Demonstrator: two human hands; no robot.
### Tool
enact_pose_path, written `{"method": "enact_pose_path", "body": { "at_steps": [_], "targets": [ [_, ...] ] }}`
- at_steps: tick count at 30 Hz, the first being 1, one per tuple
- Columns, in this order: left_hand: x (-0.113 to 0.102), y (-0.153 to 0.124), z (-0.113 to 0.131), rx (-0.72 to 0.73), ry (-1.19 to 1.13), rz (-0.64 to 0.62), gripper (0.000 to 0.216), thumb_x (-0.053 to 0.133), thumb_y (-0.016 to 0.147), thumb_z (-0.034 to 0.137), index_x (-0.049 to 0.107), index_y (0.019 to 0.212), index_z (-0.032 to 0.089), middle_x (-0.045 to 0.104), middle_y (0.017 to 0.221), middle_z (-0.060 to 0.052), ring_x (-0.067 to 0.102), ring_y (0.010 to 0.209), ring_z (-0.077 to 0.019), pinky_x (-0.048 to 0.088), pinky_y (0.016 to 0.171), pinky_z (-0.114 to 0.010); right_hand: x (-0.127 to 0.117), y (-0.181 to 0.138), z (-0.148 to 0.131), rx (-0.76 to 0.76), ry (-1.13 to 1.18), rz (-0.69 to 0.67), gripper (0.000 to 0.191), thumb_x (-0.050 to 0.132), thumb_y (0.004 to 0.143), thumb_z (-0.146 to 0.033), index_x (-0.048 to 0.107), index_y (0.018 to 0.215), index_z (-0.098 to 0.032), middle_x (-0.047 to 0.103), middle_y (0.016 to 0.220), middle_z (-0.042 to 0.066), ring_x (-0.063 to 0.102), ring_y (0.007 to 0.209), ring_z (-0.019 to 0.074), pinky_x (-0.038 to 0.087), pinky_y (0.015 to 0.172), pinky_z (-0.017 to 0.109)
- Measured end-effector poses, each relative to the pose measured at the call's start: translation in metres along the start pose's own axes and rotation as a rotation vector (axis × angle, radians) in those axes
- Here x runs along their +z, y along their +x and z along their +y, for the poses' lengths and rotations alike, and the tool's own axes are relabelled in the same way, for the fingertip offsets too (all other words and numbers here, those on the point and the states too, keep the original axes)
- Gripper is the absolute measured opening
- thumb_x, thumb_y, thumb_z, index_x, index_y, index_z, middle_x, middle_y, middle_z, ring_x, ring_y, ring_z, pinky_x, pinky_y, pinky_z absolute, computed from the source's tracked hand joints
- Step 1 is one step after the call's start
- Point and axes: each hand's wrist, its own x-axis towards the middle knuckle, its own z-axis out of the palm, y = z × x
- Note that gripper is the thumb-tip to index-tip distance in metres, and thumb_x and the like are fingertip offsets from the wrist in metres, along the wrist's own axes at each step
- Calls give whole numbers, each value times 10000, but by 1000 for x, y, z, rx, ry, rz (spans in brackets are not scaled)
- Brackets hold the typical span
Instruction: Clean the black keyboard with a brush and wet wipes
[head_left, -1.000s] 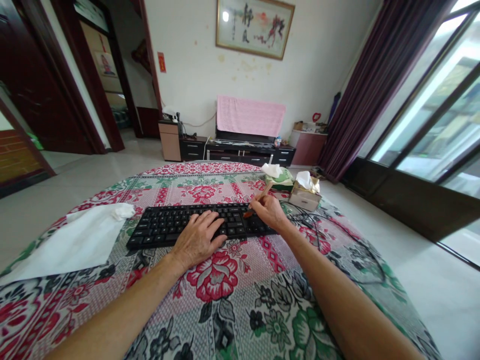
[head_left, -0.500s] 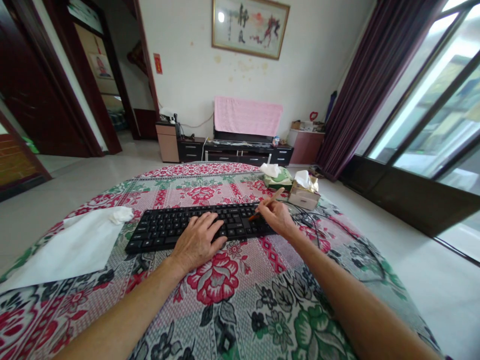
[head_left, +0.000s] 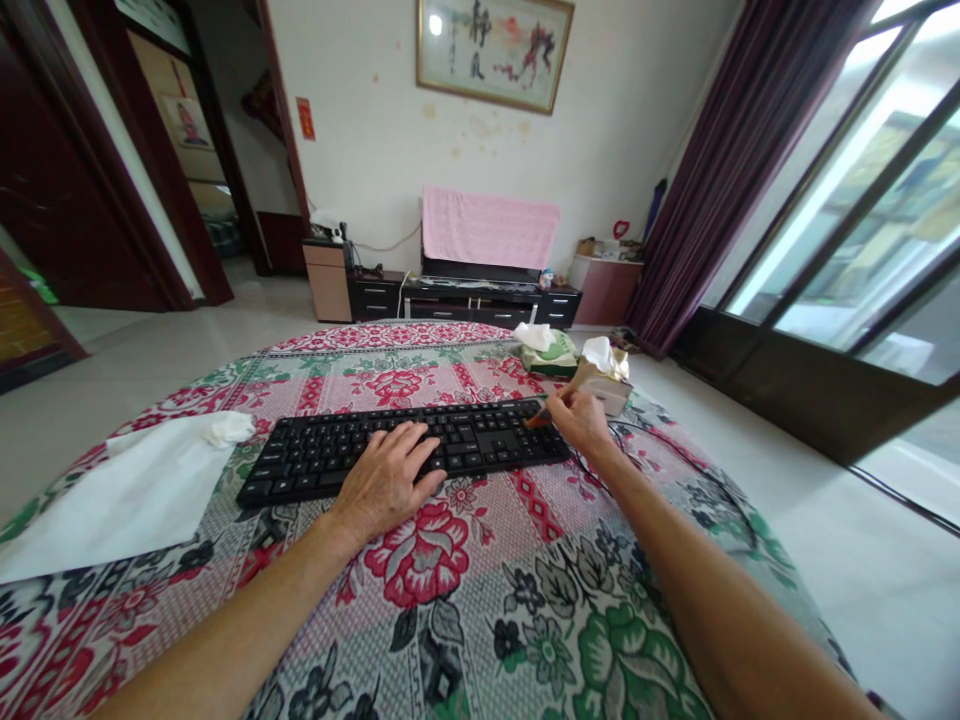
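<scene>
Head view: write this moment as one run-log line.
left grip: on black keyboard, fingers spread | right grip: holds brown tool, tip at keyboard's right end | nearby: white cloth left, tissue boxes beyond right

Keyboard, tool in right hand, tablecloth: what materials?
Keyboard: likely plastic, matte black, with moulded-looking keys. 
Slim tool: possibly wood, going by its tan-brown colour; too small to tell finish. 
Tablecloth: probably woven fabric, matte, showing a mesh-like floral texture.

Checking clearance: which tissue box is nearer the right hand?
The beige box, just beyond the right hand; the green box sits farther back and left.
</scene>
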Motion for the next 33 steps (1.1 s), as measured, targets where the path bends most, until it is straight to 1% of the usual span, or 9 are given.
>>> {"method": "enact_pose_path", "body": {
  "at_steps": [3,6,11,13,18,23,28,30,33],
  "targets": [
    [0,0,0,-2,0,-2,410,468,917,440,570,1207,168,557,1310,-132,489,1217,-293,406,963,-460,-7,1,2,23,-124,88,352,447,789,-355,699,723,-118,664,664,126,623,663,231,407,607,287],
    [0,0,0,0,3,-4,414,469,917,439,572,1206,161,558,1306,-139,492,1212,-297,406,960,-463,-11,-2,0,0,-69,113,337,445,780,-347,691,734,-122,660,658,115,617,666,225,407,616,287],
    [2,-1,-1,4,-3,3,420,449,923,451,571,1203,162,560,1302,-145,491,1211,-294,409,955,-465,0,-10,-6,-157,293,-100,332,428,778,-353,669,722,-132,674,709,67,606,672,183,413,602,248],
    [2,-1,-1,2,-14,12,423,448,924,452,571,1205,160,558,1304,-147,489,1216,-299,408,958,-470,1,-11,-7,-170,242,-147,315,438,766,-341,663,675,-140,660,669,57,588,640,175,391,580,246],
    [4,-2,-2,9,-10,17,423,441,924,461,571,1205,173,556,1311,-140,489,1220,-298,408,960,-472,-8,-6,-3,-46,46,-8,277,456,734,-315,641,632,-136,598,568,55,534,557,164,327,527,260],
    [3,-1,-2,7,-3,9,427,449,922,462,569,1210,171,556,1308,-138,489,1217,-297,415,951,-463,-13,-2,1,-81,51,-53,294,435,743,-320,625,601,-145,600,581,66,539,568,164,328,533,265],
    [3,-1,-1,5,16,2,425,464,917,459,571,1208,168,558,1307,-132,486,1219,-297,417,952,-456,-18,3,8,-13,-110,56,278,478,726,-323,649,612,-137,614,577,94,541,557,184,329,537,284],
    [3,-1,-1,7,19,4,424,458,920,459,572,1206,167,559,1306,-133,491,1214,-296,417,953,-457,-17,1,5,-31,4,18,273,472,728,-308,660,628,-137,631,597,86,550,564,179,350,539,274],
    [3,-1,-1,8,15,9,426,448,923,465,572,1203,169,561,1304,-132,494,1213,-294,419,954,-455,-9,-6,-4,-168,263,-158,289,456,748,-308,666,639,-143,646,617,60,552,573,160,379,534,248]
  ]
}}
